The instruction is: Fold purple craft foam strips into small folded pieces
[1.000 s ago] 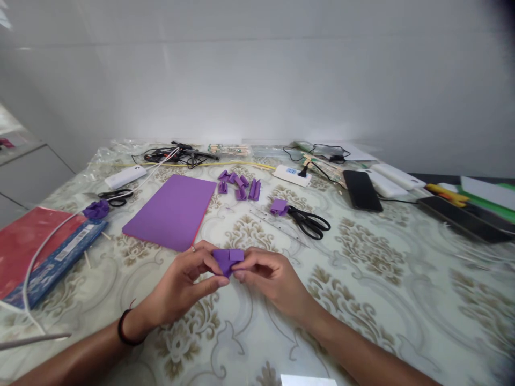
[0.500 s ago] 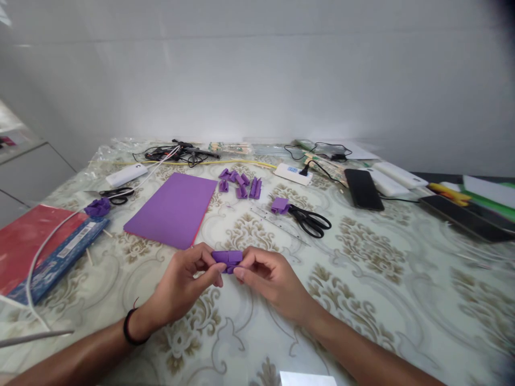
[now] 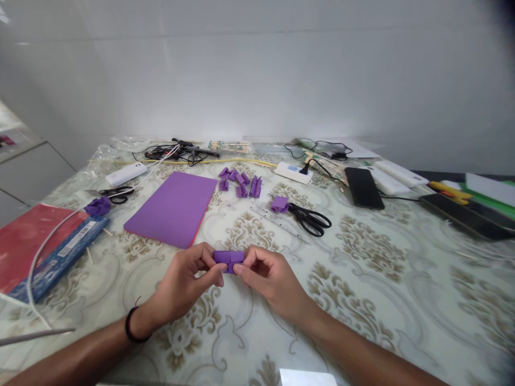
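A small folded purple paper piece (image 3: 229,257) is held between both hands near the front middle of the table. My left hand (image 3: 193,273) pinches its left end between thumb and fingers. The right end is pinched by my right hand (image 3: 267,276). Several folded purple pieces (image 3: 241,183) lie in a loose group farther back. A stack of purple paper sheets (image 3: 173,209), with a red edge beneath, rests left of that group. Another folded purple piece (image 3: 280,203) touches black-handled scissors (image 3: 311,219) on the right.
A clear ruler (image 3: 279,225) lies behind my hands. Farther right are a white power strip (image 3: 293,172) and a black phone (image 3: 364,187). Left are crumpled purple paper (image 3: 97,207), more scissors (image 3: 116,194) and a red packet (image 3: 36,236). Tangled cables (image 3: 177,152) lie at the back.
The held purple piece has turned slightly, and its lower part shows flatter and more squarely between my thumbs. Both hands keep their grip in nearly the same place.
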### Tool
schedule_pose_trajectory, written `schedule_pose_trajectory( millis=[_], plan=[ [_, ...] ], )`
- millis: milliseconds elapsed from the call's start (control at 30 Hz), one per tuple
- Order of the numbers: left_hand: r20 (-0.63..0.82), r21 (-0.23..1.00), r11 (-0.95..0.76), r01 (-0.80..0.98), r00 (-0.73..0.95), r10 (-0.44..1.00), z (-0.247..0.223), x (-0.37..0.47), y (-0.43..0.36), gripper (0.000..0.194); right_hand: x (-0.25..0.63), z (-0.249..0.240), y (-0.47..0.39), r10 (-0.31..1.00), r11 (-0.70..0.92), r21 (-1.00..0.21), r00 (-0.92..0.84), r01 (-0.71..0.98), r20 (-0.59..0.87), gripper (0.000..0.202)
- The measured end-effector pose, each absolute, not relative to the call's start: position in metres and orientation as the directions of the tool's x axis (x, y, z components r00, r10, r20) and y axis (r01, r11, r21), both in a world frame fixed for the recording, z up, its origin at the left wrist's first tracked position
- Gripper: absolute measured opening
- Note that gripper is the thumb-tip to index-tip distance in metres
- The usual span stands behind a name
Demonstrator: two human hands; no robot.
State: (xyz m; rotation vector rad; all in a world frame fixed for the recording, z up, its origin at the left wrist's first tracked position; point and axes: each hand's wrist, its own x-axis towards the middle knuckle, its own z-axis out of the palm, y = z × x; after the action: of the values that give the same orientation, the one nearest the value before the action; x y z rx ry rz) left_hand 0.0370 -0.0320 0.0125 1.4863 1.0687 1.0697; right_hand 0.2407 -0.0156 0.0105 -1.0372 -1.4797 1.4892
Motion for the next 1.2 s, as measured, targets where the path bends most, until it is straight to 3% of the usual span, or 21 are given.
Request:
schedule_pose_trajectory(
  millis=[267, 333, 400, 533, 767, 1100, 1200],
  plan=[
    [0.074, 0.997, -0.069, -0.029, 0.228, 0.971, 0.0067, 0.0379, -0.0337, 0.021, 0.2400, 0.0057, -0.0137, 0.934, -0.010, -0.999, -0.356, 0.039, -0.024, 0.032],
    [0.092, 0.995, -0.082, -0.052, 0.233, 0.968, 0.0054, 0.0370, -0.0333, 0.029, 0.2405, 0.0050, -0.0132, 0.935, -0.010, -0.999, -0.353, 0.039, -0.023, 0.032],
    [0.096, 0.995, -0.092, -0.026, 0.263, 0.960, 0.0050, 0.0353, -0.0323, 0.032, 0.2411, 0.0048, -0.0128, 0.936, -0.010, -0.999, -0.351, 0.038, -0.022, 0.031],
    [0.073, 0.988, -0.114, 0.102, 0.344, 0.936, 0.0076, 0.0324, -0.0308, 0.015, 0.2422, 0.0053, -0.0120, 0.934, 0.012, -0.998, -0.357, 0.054, -0.008, 0.029],
    [-0.050, 0.993, 0.014, 0.116, 0.311, 0.949, 0.0113, 0.0335, -0.0296, 0.019, 0.2437, 0.0079, -0.0137, 0.912, 0.022, -0.999, -0.410, 0.034, 0.006, 0.026],
    [0.020, 0.989, -0.067, 0.133, 0.329, 0.944, 0.0121, 0.0314, -0.0308, 0.017, 0.2435, 0.0080, -0.0159, 0.907, 0.043, -0.999, -0.419, -0.001, 0.039, 0.021],
    [0.001, 0.993, -0.047, 0.105, 0.403, 0.915, 0.0131, 0.0309, -0.0310, 0.030, 0.2432, 0.0056, -0.0161, 0.899, 0.083, -0.997, -0.432, -0.005, 0.077, 0.011]
  ],
)
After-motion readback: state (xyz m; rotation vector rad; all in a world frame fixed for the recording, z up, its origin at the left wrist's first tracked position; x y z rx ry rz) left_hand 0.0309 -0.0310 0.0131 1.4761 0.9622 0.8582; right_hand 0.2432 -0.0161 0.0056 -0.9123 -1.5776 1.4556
